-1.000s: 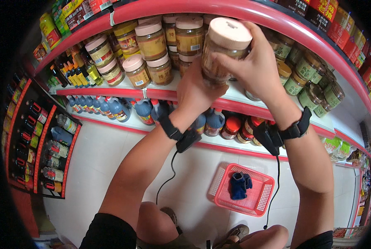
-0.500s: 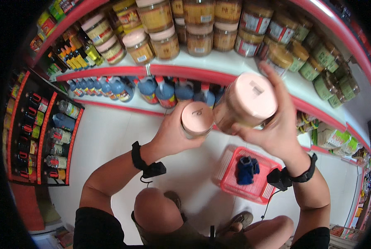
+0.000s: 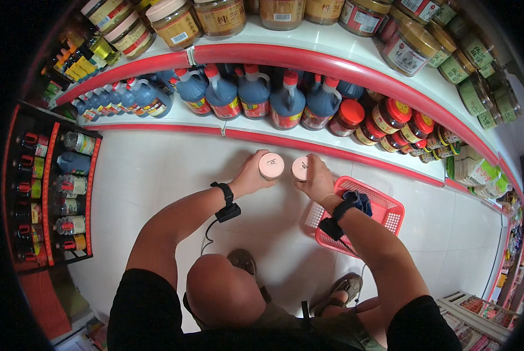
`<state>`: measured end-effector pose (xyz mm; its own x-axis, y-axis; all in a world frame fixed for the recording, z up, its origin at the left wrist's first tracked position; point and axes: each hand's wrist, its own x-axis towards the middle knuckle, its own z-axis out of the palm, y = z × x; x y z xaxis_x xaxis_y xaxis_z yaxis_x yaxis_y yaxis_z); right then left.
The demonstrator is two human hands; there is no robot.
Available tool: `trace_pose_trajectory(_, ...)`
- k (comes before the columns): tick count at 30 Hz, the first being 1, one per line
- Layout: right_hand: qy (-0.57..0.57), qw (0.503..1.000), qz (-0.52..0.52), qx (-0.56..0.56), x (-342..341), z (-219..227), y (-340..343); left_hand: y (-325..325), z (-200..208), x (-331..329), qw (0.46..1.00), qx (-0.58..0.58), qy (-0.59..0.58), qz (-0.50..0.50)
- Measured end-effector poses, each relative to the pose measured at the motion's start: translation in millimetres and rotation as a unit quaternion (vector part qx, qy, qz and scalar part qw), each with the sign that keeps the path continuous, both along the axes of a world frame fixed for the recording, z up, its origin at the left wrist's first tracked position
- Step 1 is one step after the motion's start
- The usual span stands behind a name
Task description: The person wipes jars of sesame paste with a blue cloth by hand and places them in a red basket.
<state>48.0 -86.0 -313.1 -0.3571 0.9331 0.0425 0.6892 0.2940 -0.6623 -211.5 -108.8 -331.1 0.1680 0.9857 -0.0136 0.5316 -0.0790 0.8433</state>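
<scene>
Low over the floor, my left hand [image 3: 249, 176] is closed around a jar [image 3: 271, 166] with a pale pink lid that bears a dark mark. Just to its right, my right hand [image 3: 320, 183] grips a second pink-lidded jar [image 3: 300, 168], its fingers partly covering the lid. A small gap separates the two jars, both seen from above with lids up. Beside my right hand stands a pink plastic basket [image 3: 394, 220]. Dark blue cloth [image 3: 358, 202] lies in it, partly hidden behind my right wrist.
Ahead, an upper shelf [image 3: 309, 42] with a red edge carries several jars. Below it, a lower shelf [image 3: 262, 132] holds blue jugs [image 3: 222, 93] and red-lidded jars [image 3: 348, 117]. A dark bottle rack [image 3: 52, 193] stands at left. A white-framed rack [image 3: 449, 307] is at lower right.
Both hands have gone down with the jars, away from the upper shelf toward the floor. The view has shifted, so more of the lower shelf shows, and my right forearm now covers part of the basket.
</scene>
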Motion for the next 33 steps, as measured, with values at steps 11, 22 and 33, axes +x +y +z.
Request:
trace_pose_trajectory(11,-0.010,0.997,-0.036,-0.070,-3.5,-69.4,5.8,12.5,-47.1,16.8,0.999,-0.033,0.011,-0.004)
trace_pose_trajectory(22,0.063,0.997,-0.034,0.010,-9.8,-85.3,9.1,12.7,-88.6,10.4,0.998,-0.063,-0.021,0.016)
trace_pose_trajectory(33,0.110,0.985,0.105,0.080,8.9,257.4,23.1,18.0,165.1,-14.1,0.971,0.234,0.045,0.000)
